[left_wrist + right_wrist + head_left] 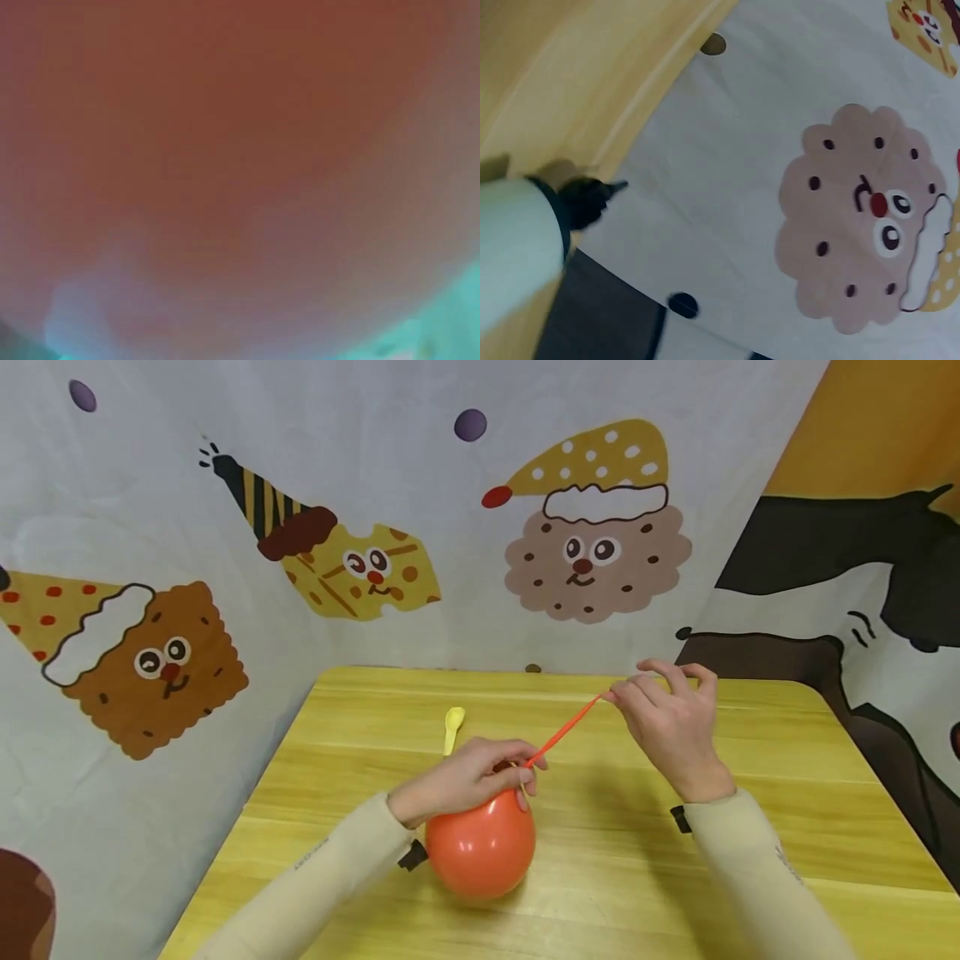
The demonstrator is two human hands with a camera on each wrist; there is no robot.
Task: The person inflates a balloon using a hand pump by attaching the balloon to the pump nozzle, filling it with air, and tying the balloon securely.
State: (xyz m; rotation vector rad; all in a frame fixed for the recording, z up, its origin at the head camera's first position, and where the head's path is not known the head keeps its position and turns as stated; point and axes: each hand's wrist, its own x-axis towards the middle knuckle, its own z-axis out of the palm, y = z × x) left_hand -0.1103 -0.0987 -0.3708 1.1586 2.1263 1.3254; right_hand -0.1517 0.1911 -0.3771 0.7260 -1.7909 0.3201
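Note:
An inflated orange balloon hangs under my left hand, which pinches it at the neck. From there the balloon's neck is stretched thin, up and to the right. My right hand pinches its far end between thumb and index finger, the other fingers raised. In the left wrist view the balloon fills nearly everything as a blur. The right hand does not show in the right wrist view. Behind the left hand lies a limp yellow balloon, partly covered by that hand.
The yellow wood-grain table extends under both arms. A white cloth printed with cartoon biscuits and cheese hangs behind and at the left. Both sleeves carry a dark strap piece near the wrist, as by the right cuff.

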